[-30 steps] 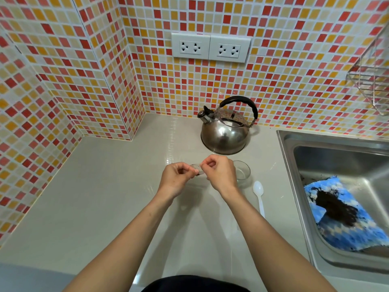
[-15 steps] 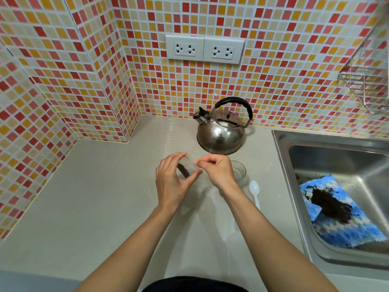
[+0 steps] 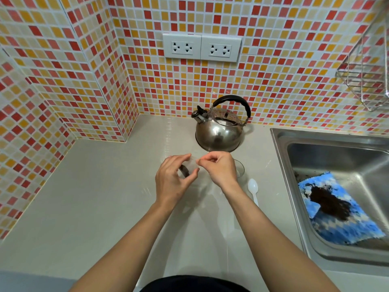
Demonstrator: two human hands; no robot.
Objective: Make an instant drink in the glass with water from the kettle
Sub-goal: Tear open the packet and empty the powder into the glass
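Head view: left hand (image 3: 174,182) cups the clear powder sachet (image 3: 190,167), right hand (image 3: 221,169) pinches its corner; tear gently, glass (image 3: 240,168) just behind

kettle (image 3: 219,131): steel, black handle, upright, far counter | glass (image 3: 240,170): clear, upright, near kettle | sachet (image 3: 189,168): clear, dark powder, held

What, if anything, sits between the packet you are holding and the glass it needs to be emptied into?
Nothing visible: both hands, left hand and right hand, hold the clear packet just left of the glass. Only the right hand overlaps the glass.
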